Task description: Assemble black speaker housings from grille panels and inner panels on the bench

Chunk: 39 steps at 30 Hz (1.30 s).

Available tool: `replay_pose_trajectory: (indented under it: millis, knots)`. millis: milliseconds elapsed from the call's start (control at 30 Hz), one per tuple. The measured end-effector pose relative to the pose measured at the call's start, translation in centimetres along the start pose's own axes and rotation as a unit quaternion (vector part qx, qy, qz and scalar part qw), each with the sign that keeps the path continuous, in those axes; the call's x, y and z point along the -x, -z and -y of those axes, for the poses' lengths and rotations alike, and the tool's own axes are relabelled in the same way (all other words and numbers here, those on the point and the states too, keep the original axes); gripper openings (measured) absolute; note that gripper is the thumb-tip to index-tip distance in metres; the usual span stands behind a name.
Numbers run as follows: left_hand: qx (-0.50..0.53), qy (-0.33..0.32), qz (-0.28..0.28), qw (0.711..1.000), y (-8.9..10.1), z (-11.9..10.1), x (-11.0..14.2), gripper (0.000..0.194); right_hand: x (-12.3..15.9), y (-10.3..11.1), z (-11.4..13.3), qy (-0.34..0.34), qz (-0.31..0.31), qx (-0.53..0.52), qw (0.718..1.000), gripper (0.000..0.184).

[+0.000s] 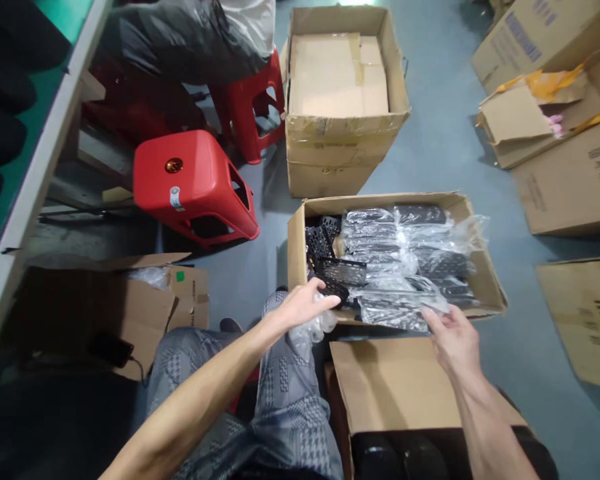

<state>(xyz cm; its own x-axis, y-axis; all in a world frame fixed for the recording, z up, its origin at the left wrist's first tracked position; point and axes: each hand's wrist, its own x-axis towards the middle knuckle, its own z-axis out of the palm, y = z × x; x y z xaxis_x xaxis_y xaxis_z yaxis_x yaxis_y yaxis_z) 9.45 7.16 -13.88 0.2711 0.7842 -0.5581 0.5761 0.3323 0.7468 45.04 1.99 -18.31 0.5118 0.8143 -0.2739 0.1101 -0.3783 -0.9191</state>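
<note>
My right hand (455,339) pinches the edge of a clear plastic bag (395,310) with black parts inside, at the near side of an open cardboard box (296,250). My left hand (305,303) is over the box's near left corner, thumb and forefinger apart beside loose black perforated parts (333,288). Crumpled clear plastic wrap (310,333) hangs under its palm and seems held by the lower fingers, which are hidden. More plastic-wrapped black parts (375,237) lie in rows across the box.
Nearer me is another carton (395,380) with black objects in it. A tall taped carton (337,150) stands beyond the box. Red stools (190,167) are at left, a seated person's leg (180,43) behind them. More cartons (570,180) line the right side.
</note>
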Motion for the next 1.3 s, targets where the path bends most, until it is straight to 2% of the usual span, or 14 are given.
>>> replay_pose_trajectory:
  millis: [100,200,267,433,533,600,667,767,833,933,1000,1033,1167,1300]
  knots:
    - [0.035,-0.008,0.021,0.999,-1.2,0.2,-0.5,0.077,1.7,-2.7,-0.9,-0.106,0.022,-0.141,0.984,0.057]
    - [0.054,-0.077,0.011,0.995,-1.6,0.2,-0.6,0.050,3.0,-5.5,-1.7,-0.161,0.070,-0.168,0.970,0.057]
    - [0.019,-0.102,-0.024,0.994,-1.3,0.1,-0.7,0.032,3.7,-7.2,-2.1,-0.157,0.061,-0.151,0.974,0.060]
    - [-0.157,-0.029,-0.079,0.984,0.4,-0.3,-0.9,0.034,4.8,-9.6,-2.1,-0.097,-0.029,-0.101,0.990,0.051]
    - [-0.214,0.039,-0.095,0.972,1.4,-0.8,-0.6,0.045,5.2,-10.6,-1.3,0.035,-0.065,0.005,0.997,0.038]
    - [-0.202,0.013,-0.085,0.976,1.5,-1.2,-0.2,0.043,5.5,-11.7,-0.6,0.145,-0.034,0.106,0.983,0.033]
    - [-0.180,-0.068,-0.051,0.980,1.2,-1.2,0.2,0.049,6.2,-13.1,0.3,0.204,0.013,0.162,0.965,0.032]
    - [-0.189,-0.157,0.000,0.969,0.4,-0.7,0.3,0.077,7.8,-15.0,1.8,0.191,0.093,0.132,0.968,0.027]
    - [-0.196,-0.171,0.019,0.965,-0.1,-0.2,0.2,0.067,8.9,-15.6,2.6,0.168,0.153,0.096,0.969,0.022]
    - [-0.162,-0.196,0.049,0.966,-0.1,0.3,0.0,0.022,9.0,-14.4,2.7,0.135,0.276,0.062,0.950,0.028]
    - [-0.124,-0.214,0.036,0.968,0.3,0.5,0.1,0.008,7.2,-12.4,2.2,0.119,0.316,0.116,0.934,0.035]
    - [-0.105,-0.215,0.015,0.971,0.6,0.5,0.2,0.009,5.7,-11.1,1.8,0.117,0.302,0.169,0.931,0.035]
    - [-0.030,-0.190,-0.088,0.977,1.7,0.4,1.1,0.013,-1.6,-6.5,-0.2,0.125,0.129,0.363,0.914,0.028]
    - [0.065,-0.197,-0.132,0.969,1.9,0.2,1.8,0.011,-5.8,-5.0,-1.8,0.193,0.124,0.527,0.818,0.035]
